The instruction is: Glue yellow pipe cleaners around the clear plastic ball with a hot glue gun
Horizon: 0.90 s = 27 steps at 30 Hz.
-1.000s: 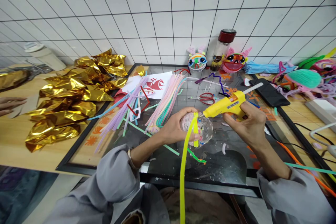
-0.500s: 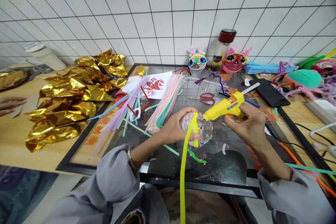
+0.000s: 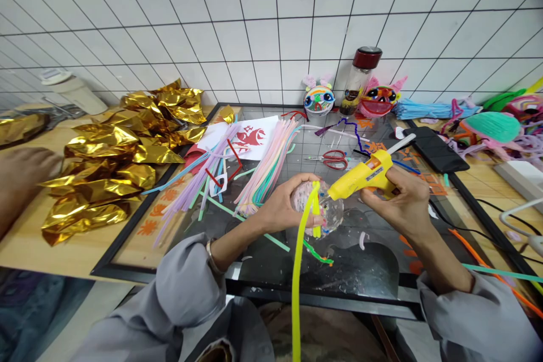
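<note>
My left hand (image 3: 280, 203) is closed round a clear, round plastic piece (image 3: 336, 218) with coloured specks, its thumb and fingers at the left edge. A yellow pipe cleaner (image 3: 296, 277) lies folded across that piece, its long end hanging toward me. My right hand (image 3: 407, 198) grips a yellow hot glue gun (image 3: 360, 175) with a white glue stick (image 3: 402, 142) in its back. The gun's nozzle points down-left and meets the piece close beside the yellow strip; whether it touches is too small to tell. A green pipe cleaner (image 3: 318, 254) lies below.
Pipe cleaner bundles (image 3: 269, 167), red-handled scissors (image 3: 335, 159) and a phone (image 3: 436, 150) lie on the dark mat. Behind stand a bottle (image 3: 358, 82) and two decorated faces. Gold foil (image 3: 106, 147) covers the left, beside another person's arm (image 3: 25, 181). Cables run at right.
The glue gun has shifted slightly down and left. At the far left, the other person's hand has moved further in, over the paper. My left hand stays in place.
</note>
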Each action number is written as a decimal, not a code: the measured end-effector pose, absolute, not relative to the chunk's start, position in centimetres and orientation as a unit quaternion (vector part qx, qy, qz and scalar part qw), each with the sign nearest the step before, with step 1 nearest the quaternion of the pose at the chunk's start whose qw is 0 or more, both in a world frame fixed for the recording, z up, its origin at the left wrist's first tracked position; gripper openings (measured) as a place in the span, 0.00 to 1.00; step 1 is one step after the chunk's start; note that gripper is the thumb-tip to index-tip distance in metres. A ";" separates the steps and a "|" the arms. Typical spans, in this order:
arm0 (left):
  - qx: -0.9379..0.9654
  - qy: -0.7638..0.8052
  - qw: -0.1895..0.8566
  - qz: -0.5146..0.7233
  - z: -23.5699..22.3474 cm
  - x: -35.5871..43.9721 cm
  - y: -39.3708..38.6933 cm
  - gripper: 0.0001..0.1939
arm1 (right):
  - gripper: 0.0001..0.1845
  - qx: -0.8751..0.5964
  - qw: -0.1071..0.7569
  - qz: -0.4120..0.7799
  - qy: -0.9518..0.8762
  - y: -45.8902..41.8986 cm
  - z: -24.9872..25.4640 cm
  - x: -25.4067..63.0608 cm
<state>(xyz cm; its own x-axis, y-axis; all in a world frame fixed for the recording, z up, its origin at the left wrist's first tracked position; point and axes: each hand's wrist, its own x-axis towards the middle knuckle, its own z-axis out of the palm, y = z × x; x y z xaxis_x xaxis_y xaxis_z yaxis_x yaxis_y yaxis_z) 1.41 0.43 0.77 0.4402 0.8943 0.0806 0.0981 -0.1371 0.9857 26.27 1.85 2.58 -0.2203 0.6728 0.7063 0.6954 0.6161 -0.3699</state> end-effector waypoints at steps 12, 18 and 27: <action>0.646 0.387 0.540 0.375 1.1 1.6 0.4 0.39 | 0.18 -0.468 0.459 -0.064 -0.752 2.1 2.1 26.4; 0.651 0.376 0.544 0.373 0.8 1.5 0.4 0.39 | 0.17 -0.452 0.470 -0.068 -0.755 2.0 2.1 26.2; 0.638 0.386 0.553 0.372 1.0 1.7 0.3 0.39 | 0.15 -0.447 0.465 -0.064 -0.762 1.9 2.1 25.9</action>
<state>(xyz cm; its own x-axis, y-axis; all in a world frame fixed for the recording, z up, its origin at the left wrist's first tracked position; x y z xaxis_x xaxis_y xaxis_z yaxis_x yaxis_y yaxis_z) 1.69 0.35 1.05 0.4257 0.9036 0.0475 0.0819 -0.0908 0.9925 25.87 1.87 2.06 -0.1686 0.6211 0.7654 0.7404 0.5924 -0.3176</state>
